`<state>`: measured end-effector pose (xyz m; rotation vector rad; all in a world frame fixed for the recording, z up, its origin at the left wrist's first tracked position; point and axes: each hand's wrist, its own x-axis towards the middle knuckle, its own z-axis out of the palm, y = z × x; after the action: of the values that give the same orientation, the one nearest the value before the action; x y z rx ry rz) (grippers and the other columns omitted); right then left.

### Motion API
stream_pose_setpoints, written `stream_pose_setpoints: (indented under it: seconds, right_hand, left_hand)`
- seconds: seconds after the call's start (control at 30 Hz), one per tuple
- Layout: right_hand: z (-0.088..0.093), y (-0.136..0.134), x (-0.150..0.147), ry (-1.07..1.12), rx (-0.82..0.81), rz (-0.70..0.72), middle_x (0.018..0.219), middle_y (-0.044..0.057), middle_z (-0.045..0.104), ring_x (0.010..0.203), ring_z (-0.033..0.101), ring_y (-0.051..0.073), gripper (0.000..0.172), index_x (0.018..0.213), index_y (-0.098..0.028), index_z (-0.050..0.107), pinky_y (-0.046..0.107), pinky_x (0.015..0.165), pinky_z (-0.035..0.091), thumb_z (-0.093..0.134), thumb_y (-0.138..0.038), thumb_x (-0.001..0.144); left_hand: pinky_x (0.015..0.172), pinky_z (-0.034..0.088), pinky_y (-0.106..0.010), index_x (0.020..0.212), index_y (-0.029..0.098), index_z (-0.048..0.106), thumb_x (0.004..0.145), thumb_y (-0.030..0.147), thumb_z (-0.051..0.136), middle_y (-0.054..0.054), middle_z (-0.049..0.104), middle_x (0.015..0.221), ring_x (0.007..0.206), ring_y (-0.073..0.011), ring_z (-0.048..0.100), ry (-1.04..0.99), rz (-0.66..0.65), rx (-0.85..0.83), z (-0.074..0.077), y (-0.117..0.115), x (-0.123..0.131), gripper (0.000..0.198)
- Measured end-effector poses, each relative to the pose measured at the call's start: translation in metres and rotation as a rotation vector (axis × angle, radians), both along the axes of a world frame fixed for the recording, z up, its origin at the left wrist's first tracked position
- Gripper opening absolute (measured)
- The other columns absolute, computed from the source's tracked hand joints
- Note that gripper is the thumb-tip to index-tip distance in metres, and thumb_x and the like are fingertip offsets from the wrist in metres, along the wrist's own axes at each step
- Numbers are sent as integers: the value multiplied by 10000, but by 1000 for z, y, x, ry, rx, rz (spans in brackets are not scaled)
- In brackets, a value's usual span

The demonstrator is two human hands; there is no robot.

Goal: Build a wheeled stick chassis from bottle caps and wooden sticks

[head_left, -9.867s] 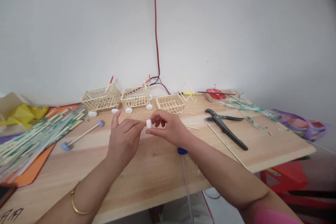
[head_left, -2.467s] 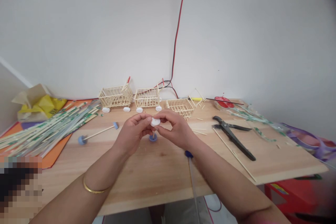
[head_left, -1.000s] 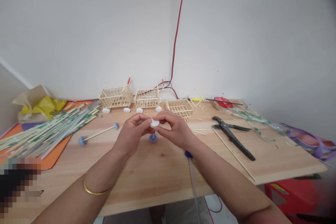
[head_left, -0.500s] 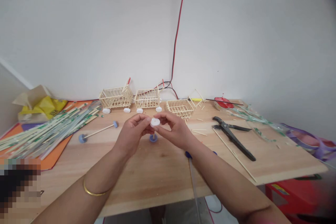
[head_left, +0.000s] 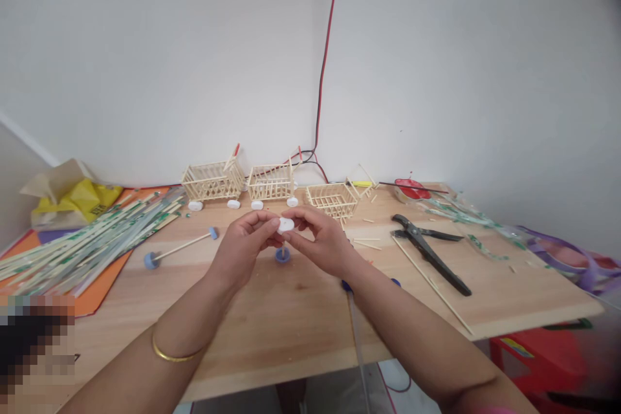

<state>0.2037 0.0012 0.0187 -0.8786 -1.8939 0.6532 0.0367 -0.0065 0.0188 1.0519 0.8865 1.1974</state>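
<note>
Between the fingertips of both hands is a white bottle cap (head_left: 286,225), held level above the table. My left hand (head_left: 243,244) pinches its left edge, and my right hand (head_left: 321,237) grips the right edge with thumb and fingers. Under the cap a short length of stick (head_left: 283,246) stands upright, its foot in a blue bottle cap (head_left: 282,256) on the table. Whether the stick enters the white cap is hidden by my fingers. To the left lies another stick (head_left: 180,246) with a blue cap at each end.
Two stick carts (head_left: 213,182) on white cap wheels and a wheelless stick basket (head_left: 331,199) line the wall. Black pliers (head_left: 427,249) and a long stick (head_left: 431,284) lie right. Bundled sticks (head_left: 97,239) cover the left side. A red bowl (head_left: 412,190) sits back right.
The view has shifted very slightly. Both hands keep their hold on the white cap, which now appears tipped a little.
</note>
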Motion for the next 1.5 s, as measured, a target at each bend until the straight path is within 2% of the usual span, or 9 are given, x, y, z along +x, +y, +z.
stream_pose_setpoints:
  seconds: [0.4,0.83,1.1,1.27,1.37,1.5]
  right_hand:
    - [-2,1,1,4,0,6,896,32,633,816,576,144,234,1019,-221,614,284,707,482,642,-237,787]
    - [0,-1,-1,30,16,5,910,25,633,821,576,139,216,1002,-215,591,293,753,476,633,-200,790]
    - [0,-1,-1,-1,201,-18,846,26,653,781,594,145,102,907,-219,620,295,714,477,632,-223,806]
    - [-1,-1,1,1,203,-35,836,28,669,792,616,152,54,865,-222,630,302,729,487,632,-241,814]
    - [-3,-2,1,-5,128,-85,810,16,661,773,620,152,102,862,-219,611,299,713,486,666,-258,786]
    - [-5,-3,1,52,27,-117,859,5,640,766,630,143,267,936,-219,547,298,720,490,715,-259,732]
  left_hand:
    - [634,496,-241,796,149,649,711,300,723,-5,661,709,611,-101,588,-2,12,-13,0,-1,0,189]
    - [633,499,-241,788,141,638,709,295,728,-5,659,700,598,-99,590,1,22,-5,1,0,1,195]
    - [640,499,-238,803,138,633,723,309,717,-6,658,688,606,-98,593,17,6,3,-3,1,-1,207]
    - [653,501,-240,815,140,632,733,309,709,-7,663,701,621,-101,599,35,6,18,-4,1,-2,203]
    - [648,499,-240,808,140,628,733,306,710,-7,662,701,616,-100,595,39,11,23,-4,1,-3,200]
    - [645,500,-242,806,137,629,729,308,714,-10,664,720,620,-101,593,41,12,25,-4,2,-2,207]
